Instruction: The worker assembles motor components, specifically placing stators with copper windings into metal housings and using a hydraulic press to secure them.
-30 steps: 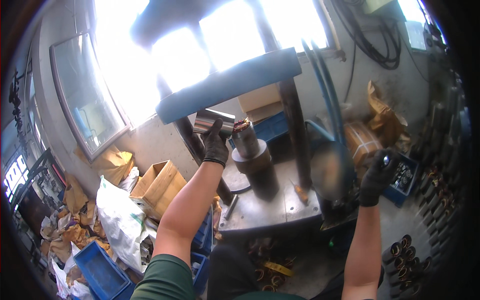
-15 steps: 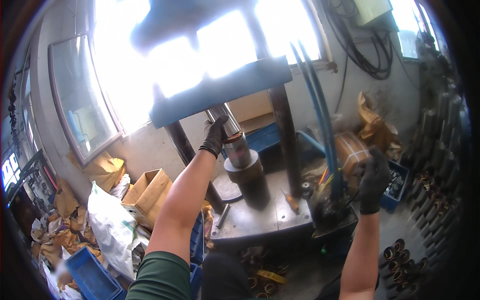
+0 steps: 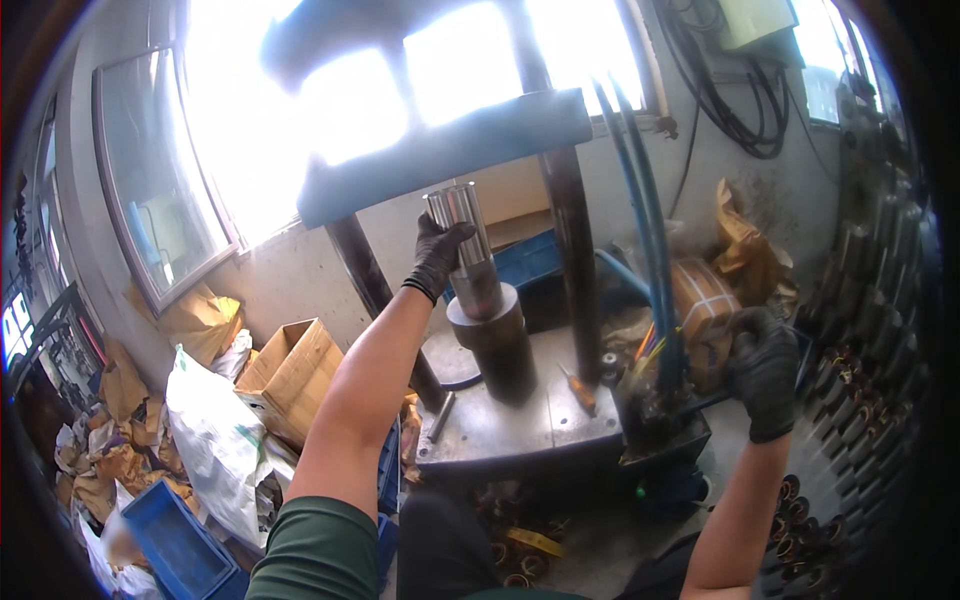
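My gloved left hand [image 3: 437, 258] grips the shiny metal cylinder [image 3: 464, 240] upright on the press's round block [image 3: 495, 335] (keeping it centred); right hand [image 3: 763, 372] clasps the side lever [image 3: 700, 402].

A single head-worn fisheye view looks forward and slightly down at close range onto the blue-beamed steel press [image 3: 470, 150], bright windows [image 3: 400, 90] behind.
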A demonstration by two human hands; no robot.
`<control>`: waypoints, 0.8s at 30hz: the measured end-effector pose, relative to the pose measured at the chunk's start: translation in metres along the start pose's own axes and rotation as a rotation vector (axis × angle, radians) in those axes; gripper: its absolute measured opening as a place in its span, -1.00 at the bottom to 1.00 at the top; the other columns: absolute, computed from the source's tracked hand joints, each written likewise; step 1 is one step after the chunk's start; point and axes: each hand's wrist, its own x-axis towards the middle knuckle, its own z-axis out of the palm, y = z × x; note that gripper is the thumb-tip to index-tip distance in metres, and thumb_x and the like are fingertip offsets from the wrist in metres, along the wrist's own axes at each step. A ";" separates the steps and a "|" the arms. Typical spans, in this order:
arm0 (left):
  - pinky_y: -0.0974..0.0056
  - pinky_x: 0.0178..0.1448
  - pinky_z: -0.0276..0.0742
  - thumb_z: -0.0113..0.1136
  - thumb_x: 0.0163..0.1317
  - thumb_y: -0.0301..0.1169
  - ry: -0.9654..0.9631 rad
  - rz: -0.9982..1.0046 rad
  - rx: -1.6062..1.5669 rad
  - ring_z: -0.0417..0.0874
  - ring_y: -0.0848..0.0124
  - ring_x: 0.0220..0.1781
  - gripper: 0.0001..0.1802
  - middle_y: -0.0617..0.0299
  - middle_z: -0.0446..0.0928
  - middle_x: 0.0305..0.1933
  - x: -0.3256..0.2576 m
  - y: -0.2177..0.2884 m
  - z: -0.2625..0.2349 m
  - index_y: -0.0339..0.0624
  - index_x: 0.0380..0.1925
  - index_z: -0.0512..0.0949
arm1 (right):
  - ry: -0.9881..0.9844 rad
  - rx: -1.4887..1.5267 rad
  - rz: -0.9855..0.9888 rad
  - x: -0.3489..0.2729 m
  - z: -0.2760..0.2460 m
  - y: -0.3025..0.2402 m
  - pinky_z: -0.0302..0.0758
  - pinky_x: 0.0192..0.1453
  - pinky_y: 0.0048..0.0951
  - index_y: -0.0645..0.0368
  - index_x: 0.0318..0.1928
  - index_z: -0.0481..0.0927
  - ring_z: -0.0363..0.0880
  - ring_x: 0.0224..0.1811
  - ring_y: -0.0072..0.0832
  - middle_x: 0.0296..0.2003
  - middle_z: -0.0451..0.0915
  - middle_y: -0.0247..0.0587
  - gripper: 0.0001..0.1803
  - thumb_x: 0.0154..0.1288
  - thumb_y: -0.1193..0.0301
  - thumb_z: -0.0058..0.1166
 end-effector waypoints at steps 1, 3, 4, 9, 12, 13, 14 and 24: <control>0.13 0.05 0.70 0.57 0.00 -0.49 0.016 0.010 -0.018 0.66 0.25 0.00 -0.26 0.11 0.57 0.01 -0.002 -0.002 -0.001 -0.17 0.15 0.34 | -0.004 0.000 -0.003 0.000 0.000 -0.001 0.55 0.06 -0.09 0.27 -0.09 0.68 0.67 -0.13 -0.04 -0.25 0.66 0.03 -0.74 0.20 0.57 0.10; 0.14 0.04 0.69 0.57 -0.01 -0.50 0.042 0.023 -0.033 0.65 0.27 -0.01 -0.26 0.12 0.57 0.00 -0.001 -0.009 -0.007 -0.17 0.15 0.33 | -0.028 -0.165 -0.040 0.000 0.002 -0.003 0.54 0.08 -0.09 0.31 -0.27 0.63 0.65 -0.11 0.00 -0.25 0.64 0.06 -0.87 0.14 0.55 0.12; 0.14 0.04 0.69 0.57 -0.01 -0.50 0.038 0.074 -0.049 0.65 0.27 -0.01 -0.25 0.12 0.56 0.00 0.000 -0.013 -0.012 -0.17 0.15 0.32 | -0.034 -0.158 -0.048 0.001 0.003 -0.007 0.54 0.08 -0.09 0.31 -0.27 0.63 0.65 -0.11 0.00 -0.25 0.64 0.06 -0.87 0.14 0.55 0.12; 0.14 0.09 0.66 0.57 0.00 -0.51 0.030 0.166 -0.031 0.62 0.28 0.03 -0.24 0.11 0.54 0.03 0.001 -0.026 0.016 -0.17 0.16 0.30 | -0.102 -0.287 -0.162 -0.007 -0.025 -0.015 0.58 0.11 -0.10 0.26 -0.23 0.68 0.67 -0.11 0.04 -0.07 0.67 0.04 -0.82 0.14 0.51 0.14; 0.15 0.13 0.64 0.56 0.02 -0.49 0.051 0.178 0.038 0.60 0.27 0.08 -0.21 0.10 0.53 0.06 -0.004 -0.027 -0.007 -0.18 0.20 0.28 | -0.209 -0.097 -0.087 -0.009 -0.009 -0.020 0.61 0.10 -0.11 0.20 -0.09 0.72 0.69 -0.02 0.01 0.07 0.66 0.02 -0.74 0.23 0.40 0.21; 0.15 0.14 0.63 0.56 0.04 -0.48 0.066 0.182 -0.040 0.59 0.27 0.09 -0.20 0.09 0.53 0.07 -0.006 -0.035 -0.009 -0.18 0.23 0.27 | -0.213 -0.099 -0.098 -0.011 -0.011 -0.024 0.61 0.10 -0.11 0.20 -0.09 0.72 0.69 -0.02 0.01 0.07 0.66 0.02 -0.74 0.23 0.40 0.21; 0.16 0.15 0.62 0.55 0.05 -0.47 0.083 0.186 -0.118 0.58 0.28 0.11 -0.18 0.08 0.52 0.09 -0.009 -0.044 -0.013 -0.18 0.26 0.25 | -0.278 -0.172 -0.097 -0.015 -0.015 -0.027 0.62 0.08 -0.11 0.19 -0.02 0.71 0.70 0.00 0.00 0.10 0.65 0.01 -0.67 0.25 0.30 0.25; 0.20 0.16 0.65 0.63 0.03 -0.27 0.041 -0.120 -0.065 0.67 0.32 0.03 -0.21 0.12 0.61 0.03 -0.067 -0.056 -0.007 -0.17 0.20 0.37 | -1.131 -0.556 -0.215 -0.106 -0.088 -0.021 0.62 -0.09 -0.09 0.15 -0.11 0.71 0.73 -0.22 -0.04 -0.19 0.72 -0.06 -0.62 0.21 0.13 0.26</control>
